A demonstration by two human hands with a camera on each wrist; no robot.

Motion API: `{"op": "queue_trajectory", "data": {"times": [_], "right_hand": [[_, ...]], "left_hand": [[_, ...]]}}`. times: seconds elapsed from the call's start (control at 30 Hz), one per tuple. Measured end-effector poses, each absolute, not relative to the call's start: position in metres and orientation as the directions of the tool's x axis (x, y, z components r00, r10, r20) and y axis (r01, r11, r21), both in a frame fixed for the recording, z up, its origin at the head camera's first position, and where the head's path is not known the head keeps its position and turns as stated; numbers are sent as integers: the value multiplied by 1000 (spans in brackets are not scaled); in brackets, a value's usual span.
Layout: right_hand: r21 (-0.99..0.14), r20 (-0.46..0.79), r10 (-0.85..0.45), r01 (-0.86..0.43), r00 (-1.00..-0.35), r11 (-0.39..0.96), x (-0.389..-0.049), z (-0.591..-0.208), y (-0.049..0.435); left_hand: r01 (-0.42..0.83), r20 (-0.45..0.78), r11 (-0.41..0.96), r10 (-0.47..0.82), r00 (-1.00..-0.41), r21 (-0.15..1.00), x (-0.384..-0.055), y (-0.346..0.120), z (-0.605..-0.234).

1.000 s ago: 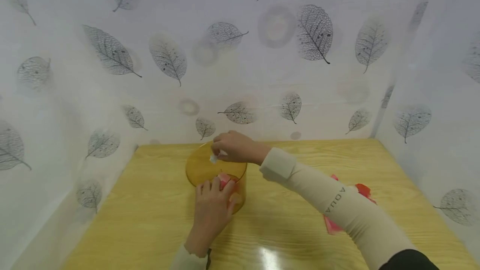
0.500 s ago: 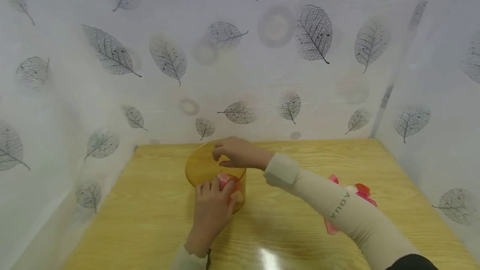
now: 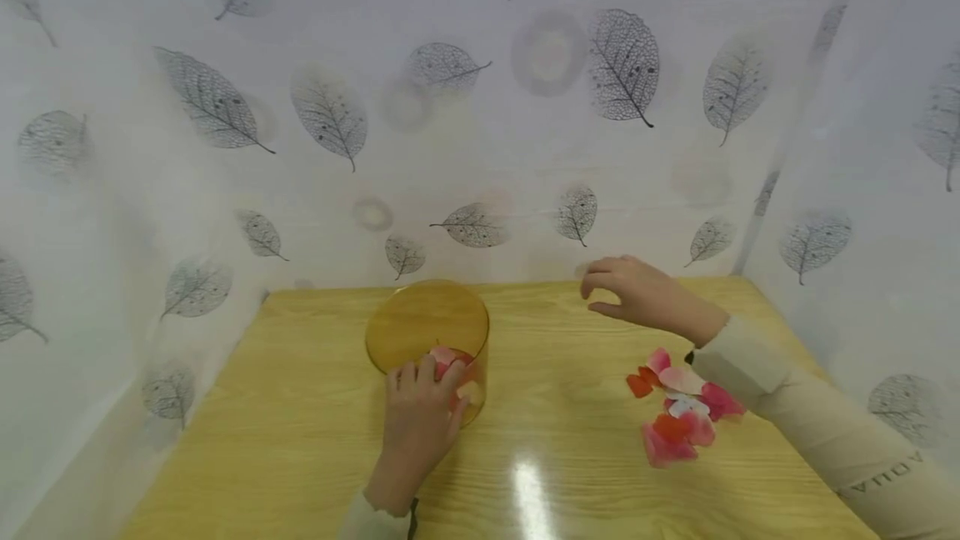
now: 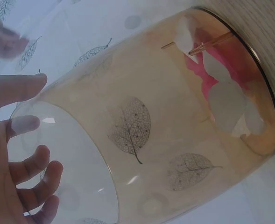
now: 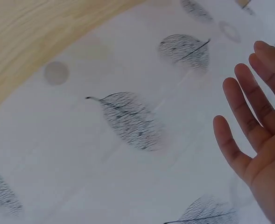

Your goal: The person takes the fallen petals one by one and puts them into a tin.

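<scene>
A see-through amber vase (image 3: 427, 311) stands on the table left of centre. My left hand (image 3: 420, 419) holds its near rim, fingers bent at the edge. At the vase's bottom lie white and pink petals (image 4: 226, 100), clearest in the left wrist view. My right hand (image 3: 637, 294) hovers near the table's back edge with nothing in it; its fingers are loosely bent, as the right wrist view also shows. In front of it, a loose pile of pink, red and white petals (image 3: 697, 430) lies on the table.
A pale wood-grain table (image 3: 300, 407) carries everything. White sheeting (image 3: 510, 148) printed with grey leaves rises at the back and both sides. A bright glare spot (image 3: 531, 498) shows near the front.
A small white petal in the right hand at first is gone from its fingers half a second later, over the vase. That hand has since swung right, uncovering the petal pile. The left hand stays.
</scene>
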State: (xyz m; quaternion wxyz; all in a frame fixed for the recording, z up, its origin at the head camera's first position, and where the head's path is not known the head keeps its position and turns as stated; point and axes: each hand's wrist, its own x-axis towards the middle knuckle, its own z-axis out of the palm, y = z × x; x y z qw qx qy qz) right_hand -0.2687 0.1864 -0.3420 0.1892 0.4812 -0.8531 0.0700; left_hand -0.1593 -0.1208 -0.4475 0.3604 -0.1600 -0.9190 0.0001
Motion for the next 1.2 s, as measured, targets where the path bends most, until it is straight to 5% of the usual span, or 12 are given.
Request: {"op": "queue_trajectory", "data": {"times": [0.23, 0.37, 0.7, 1.2], "right_hand": [[-79, 197, -666, -689, -719, 720, -267, -386, 264], [-165, 81, -615, -619, -784, 768, -266, -420, 290], [-395, -120, -500, -421, -858, 817, -267, -479, 311], [-308, -15, -574, -542, -819, 782, -275, -473, 310]], "left_hand": [[296, 673, 948, 297, -678, -121, -158, -121, -447], [295, 671, 948, 294, -681, -116, -159, -121, -447], [304, 668, 947, 294, -684, -105, -158, -120, -447], [315, 669, 944, 295, -682, -95, -160, -122, -448]]}}
